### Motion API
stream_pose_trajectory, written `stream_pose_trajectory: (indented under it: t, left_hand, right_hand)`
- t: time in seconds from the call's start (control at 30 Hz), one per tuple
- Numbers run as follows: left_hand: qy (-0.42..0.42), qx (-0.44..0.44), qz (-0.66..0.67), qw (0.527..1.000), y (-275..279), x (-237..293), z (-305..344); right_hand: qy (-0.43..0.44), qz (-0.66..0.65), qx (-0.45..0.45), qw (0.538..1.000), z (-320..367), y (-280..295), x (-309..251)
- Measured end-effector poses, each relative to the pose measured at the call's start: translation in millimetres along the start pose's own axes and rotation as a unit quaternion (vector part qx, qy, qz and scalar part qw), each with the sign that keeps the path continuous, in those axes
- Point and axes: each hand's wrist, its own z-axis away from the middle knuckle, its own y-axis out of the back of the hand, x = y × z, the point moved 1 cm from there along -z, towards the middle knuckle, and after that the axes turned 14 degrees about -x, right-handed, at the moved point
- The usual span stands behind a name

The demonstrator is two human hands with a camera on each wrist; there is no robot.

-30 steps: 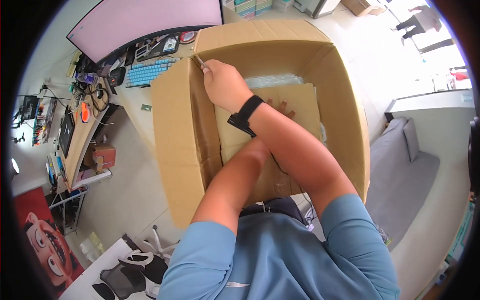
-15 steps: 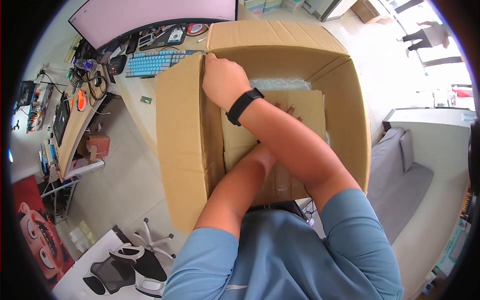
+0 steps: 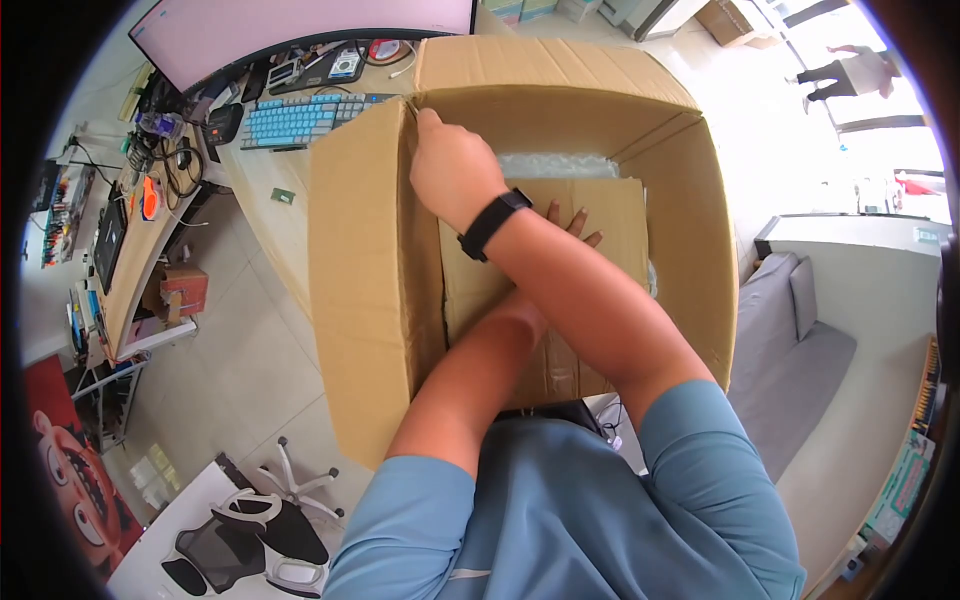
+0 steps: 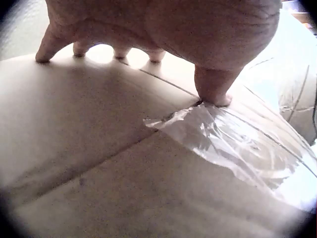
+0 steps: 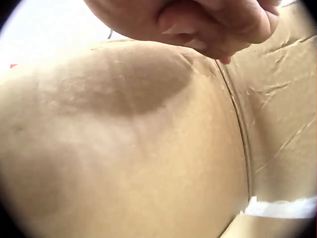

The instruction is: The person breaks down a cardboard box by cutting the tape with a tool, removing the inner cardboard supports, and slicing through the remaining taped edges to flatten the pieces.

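Observation:
A large cardboard box (image 3: 360, 250) stands with its flaps raised, and a smaller closed carton (image 3: 615, 215) lies inside it. The forearms cross over the carton. My left hand (image 3: 574, 226) presses on the carton top with fingers spread; in the left wrist view the left hand (image 4: 148, 29) has its fingertips on cardboard, the thumb beside clear tape (image 4: 223, 144). At the big box's upper left corner is my right hand (image 3: 452, 172), curled round a thin tool, now mostly hidden. In the right wrist view the right hand (image 5: 218, 25) is curled against the corner.
Bubble wrap (image 3: 560, 166) lies behind the carton. A desk at upper left holds a blue keyboard (image 3: 290, 122) and a monitor (image 3: 300, 40). A grey sofa (image 3: 790, 350) stands right, an office chair (image 3: 250, 540) lower left. A person (image 3: 860, 75) is far off at upper right.
My right hand has shifted slightly at the corner, and the thin tool that showed beyond its fingers is mostly out of sight. My left hand remains on the carton. The head view has shifted.

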Motion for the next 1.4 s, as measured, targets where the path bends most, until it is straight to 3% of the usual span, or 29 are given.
stream_pose_trajectory:
  t: [0.17,0.3,0.4,0.8,0.93,1.0,1.23,1.3,1.4]
  left_hand:
    - [0.002,0.008,0.0,1.0,5.7,1.6,4.7]
    - [0.0,-0.007,-0.002,1.0,8.3,-2.1,-1.2]
    - [-0.005,0.011,-0.05,0.999,21.9,3.9,16.3]
    - [-0.007,0.086,-0.01,0.996,-25.8,-5.8,-13.9]
    - [0.012,0.026,-0.005,1.0,-38.0,-3.1,-25.3]
    - [0.017,0.121,-0.03,0.992,-43.9,-3.2,-24.5]
    - [0.026,0.007,-0.003,1.0,-28.1,-0.7,-22.7]
    - [0.004,0.086,0.002,0.996,-32.3,-2.1,-19.6]
    - [0.006,0.082,0.006,0.997,-30.6,-1.9,-17.7]
  right_hand:
    - [0.013,0.003,0.035,0.999,-12.3,-5.1,-1.2]
    - [-0.007,-0.004,-0.004,1.0,0.2,-7.4,5.0]
    - [0.029,0.005,0.041,0.999,-16.9,-8.4,2.7]
    - [0.028,-0.002,0.034,0.999,-14.5,-28.5,20.5]
    - [0.01,-0.007,0.012,1.0,-2.7,-30.0,24.2]
    - [0.02,-0.011,0.03,0.999,-8.5,-31.2,23.0]
    - [0.02,-0.007,0.017,1.0,-8.9,-28.0,22.6]
    - [0.029,-0.009,0.026,0.999,-12.3,-28.5,22.1]
    - [0.023,-0.021,0.012,0.999,-15.6,-29.3,22.5]
